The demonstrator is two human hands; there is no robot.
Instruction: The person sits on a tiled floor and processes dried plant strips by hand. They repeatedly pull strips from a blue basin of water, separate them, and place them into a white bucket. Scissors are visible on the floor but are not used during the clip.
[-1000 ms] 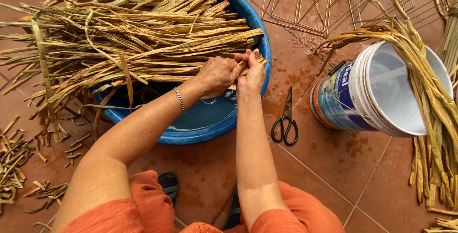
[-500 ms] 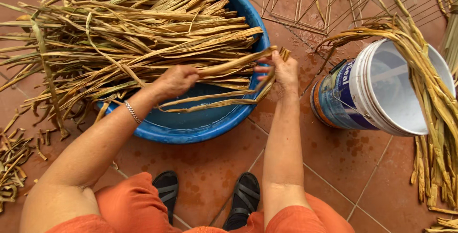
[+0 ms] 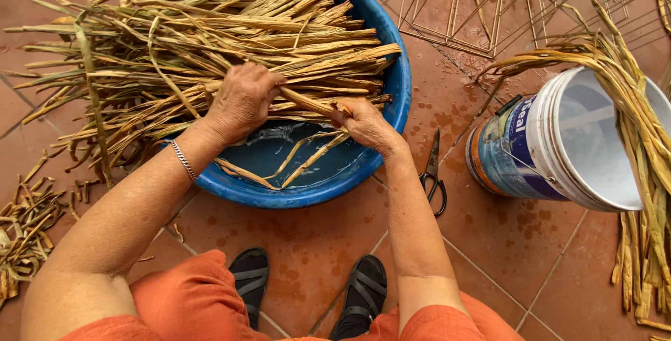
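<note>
Left hand [image 3: 241, 100] and right hand [image 3: 363, 121], grip clamped on flat dried tan reed strip [image 3: 307, 103], frame centre, above round blue plastic basin [image 3: 391, 89]. Risk: brittle strip may split if twisted hard; black-handled scissors [image 3: 433, 173] near sandalled feet.

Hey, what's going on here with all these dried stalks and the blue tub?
A person sits over a blue plastic basin piled with dried plant stalks. The left hand and right hand each close a grip on one flat dried stalk held between them above the water. A few loose strips lie in the water. Black scissors rest on the wet tiled floor, beside a white bucket tipped on its side with more stalks draped over it.
</note>
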